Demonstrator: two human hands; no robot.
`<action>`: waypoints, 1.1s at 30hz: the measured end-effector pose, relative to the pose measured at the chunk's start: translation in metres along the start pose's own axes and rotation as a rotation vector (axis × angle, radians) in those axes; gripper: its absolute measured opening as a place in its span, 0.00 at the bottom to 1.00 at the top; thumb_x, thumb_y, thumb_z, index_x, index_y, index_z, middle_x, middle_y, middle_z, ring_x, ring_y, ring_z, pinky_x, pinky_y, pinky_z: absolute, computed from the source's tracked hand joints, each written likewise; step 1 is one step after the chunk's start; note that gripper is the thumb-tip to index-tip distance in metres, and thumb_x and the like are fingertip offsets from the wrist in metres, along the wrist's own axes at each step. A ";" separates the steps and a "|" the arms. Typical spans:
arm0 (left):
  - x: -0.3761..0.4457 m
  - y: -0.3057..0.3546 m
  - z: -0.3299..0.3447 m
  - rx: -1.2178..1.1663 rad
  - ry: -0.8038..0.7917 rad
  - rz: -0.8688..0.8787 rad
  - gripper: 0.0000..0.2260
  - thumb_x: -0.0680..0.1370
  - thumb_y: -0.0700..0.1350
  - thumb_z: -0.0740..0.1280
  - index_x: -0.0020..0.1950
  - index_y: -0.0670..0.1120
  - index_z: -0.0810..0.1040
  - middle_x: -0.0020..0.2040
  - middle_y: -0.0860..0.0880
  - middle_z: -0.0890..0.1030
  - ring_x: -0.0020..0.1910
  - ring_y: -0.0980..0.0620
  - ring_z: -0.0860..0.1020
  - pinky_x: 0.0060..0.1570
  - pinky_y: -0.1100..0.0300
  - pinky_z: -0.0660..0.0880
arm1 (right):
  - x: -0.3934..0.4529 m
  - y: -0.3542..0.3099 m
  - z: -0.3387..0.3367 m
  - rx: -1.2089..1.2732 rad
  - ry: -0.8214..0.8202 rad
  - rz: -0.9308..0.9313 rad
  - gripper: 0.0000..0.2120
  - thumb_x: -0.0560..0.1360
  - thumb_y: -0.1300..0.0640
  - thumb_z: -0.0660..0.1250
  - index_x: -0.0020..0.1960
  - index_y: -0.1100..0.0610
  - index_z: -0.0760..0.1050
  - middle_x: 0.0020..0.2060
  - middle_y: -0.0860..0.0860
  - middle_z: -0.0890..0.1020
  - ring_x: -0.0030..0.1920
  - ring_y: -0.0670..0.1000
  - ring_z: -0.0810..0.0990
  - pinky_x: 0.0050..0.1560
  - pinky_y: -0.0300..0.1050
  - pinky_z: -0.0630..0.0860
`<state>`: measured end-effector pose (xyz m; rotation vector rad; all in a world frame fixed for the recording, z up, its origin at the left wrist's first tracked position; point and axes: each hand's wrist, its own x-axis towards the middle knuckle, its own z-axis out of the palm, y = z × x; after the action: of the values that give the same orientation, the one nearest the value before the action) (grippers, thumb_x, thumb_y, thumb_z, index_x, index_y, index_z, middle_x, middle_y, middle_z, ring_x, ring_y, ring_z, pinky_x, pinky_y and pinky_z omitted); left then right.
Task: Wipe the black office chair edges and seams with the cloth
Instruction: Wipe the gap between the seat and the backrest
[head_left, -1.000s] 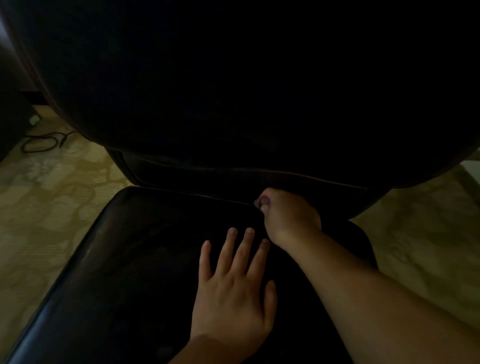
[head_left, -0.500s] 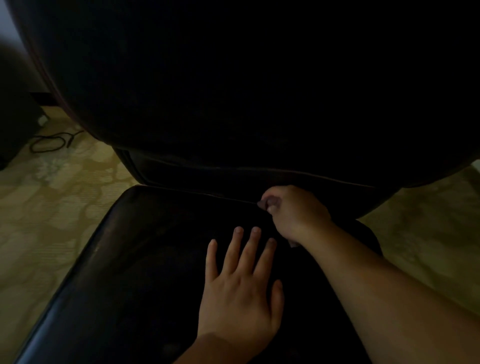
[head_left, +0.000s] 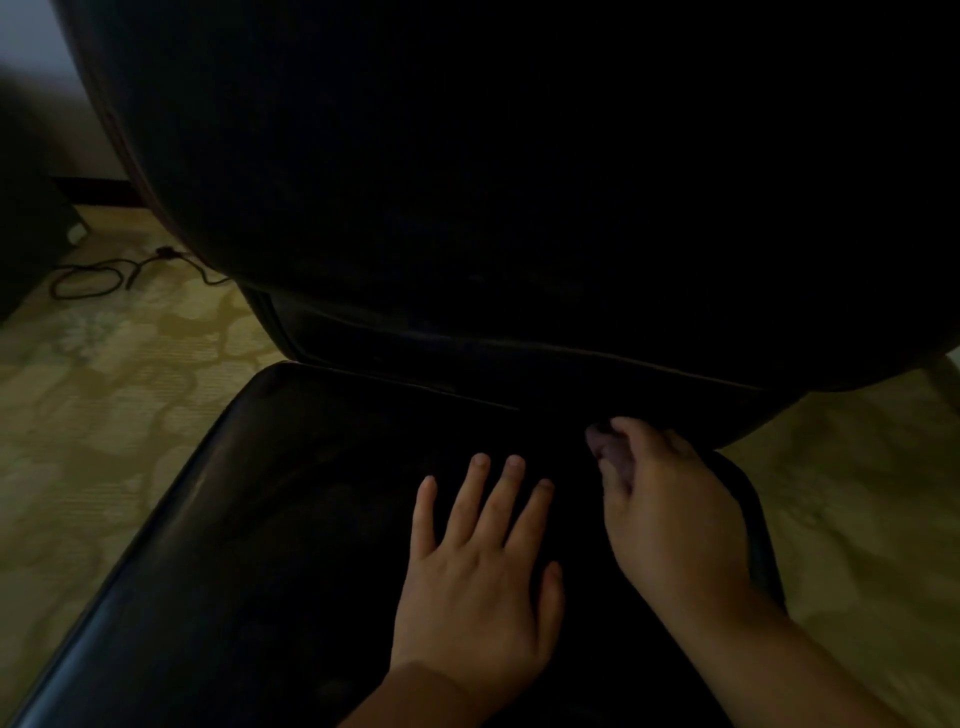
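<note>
Head view looks down on a black office chair (head_left: 291, 519): its seat fills the lower middle, front edge toward the camera, and the backrest (head_left: 519, 182) rises across the top, so the chair faces the person. The seam where seat meets backrest runs left to right, dipping slightly toward the right. The left hand (head_left: 480, 569) lies flat on the seat, palm down, fingers straight and spread, pointing at the backrest. The right hand (head_left: 670, 512) sits at the right end of that seam, fingers curled, tips tucked toward the gap. A small purplish bit shows at the fingertips; whether it is the cloth is too dark to tell. A black cable (head_left: 104, 275) lies looped on the patterned yellow carpet (head_left: 104, 415), left of the chair. No writing is legible.
</note>
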<state>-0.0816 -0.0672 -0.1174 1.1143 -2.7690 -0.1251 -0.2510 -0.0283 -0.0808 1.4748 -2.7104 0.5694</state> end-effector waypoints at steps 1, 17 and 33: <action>0.000 0.000 0.000 -0.011 0.000 -0.003 0.27 0.77 0.62 0.59 0.74 0.55 0.72 0.76 0.50 0.69 0.77 0.45 0.64 0.70 0.39 0.55 | -0.001 0.005 0.000 -0.029 0.007 0.022 0.15 0.77 0.51 0.66 0.63 0.49 0.78 0.55 0.49 0.82 0.52 0.51 0.81 0.43 0.41 0.73; 0.000 -0.001 -0.001 -0.037 0.011 0.012 0.28 0.77 0.62 0.59 0.76 0.55 0.69 0.77 0.50 0.68 0.77 0.45 0.63 0.70 0.39 0.54 | 0.032 -0.049 -0.001 -0.111 -0.296 -0.063 0.14 0.82 0.46 0.57 0.66 0.45 0.68 0.61 0.48 0.73 0.57 0.51 0.78 0.50 0.44 0.75; 0.000 -0.004 -0.002 -0.072 0.000 0.008 0.28 0.77 0.62 0.59 0.76 0.55 0.69 0.77 0.51 0.68 0.77 0.45 0.63 0.69 0.39 0.53 | 0.053 -0.069 0.017 -0.177 -0.216 0.025 0.14 0.83 0.58 0.58 0.66 0.53 0.73 0.63 0.55 0.76 0.61 0.55 0.78 0.56 0.46 0.76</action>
<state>-0.0791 -0.0702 -0.1160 1.0857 -2.7447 -0.2225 -0.2215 -0.1111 -0.0657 1.5401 -2.8514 0.1716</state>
